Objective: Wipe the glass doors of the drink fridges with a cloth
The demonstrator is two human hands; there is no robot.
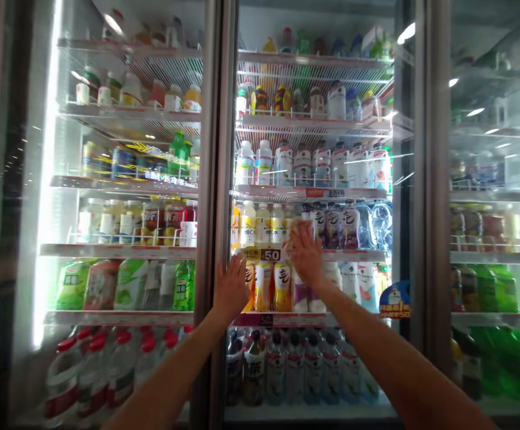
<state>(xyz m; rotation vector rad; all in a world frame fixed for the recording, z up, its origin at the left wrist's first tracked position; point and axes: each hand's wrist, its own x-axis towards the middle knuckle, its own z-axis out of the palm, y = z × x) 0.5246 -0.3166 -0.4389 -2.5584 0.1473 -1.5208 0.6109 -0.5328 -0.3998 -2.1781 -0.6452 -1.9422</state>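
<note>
My left hand (233, 288) is raised to the glass door at its left metal frame (222, 179), fingers stretched out and apart, with nothing in them. Further right, my right hand (305, 257) reaches toward the middle of the same glass, its fingers extended and somewhat smeared. A pale blur lies at its fingertips; whether it is a reflection I cannot tell. Behind the glass, around the hands, are pale yellow drink bottles (262, 224), purple-labelled bottles (332, 226) and orange bottles (282, 288). A price strip marked 50 (271, 255) shows between my hands.
Glass-door coolers with stocked shelves stand before me. Red-capped bottles (94, 370) fill the lower left, dark-capped bottles (294, 370) the bottom middle. Green bottles (502, 358) are at the lower right. A blue sticker (395, 298) is by the right door frame (434, 239).
</note>
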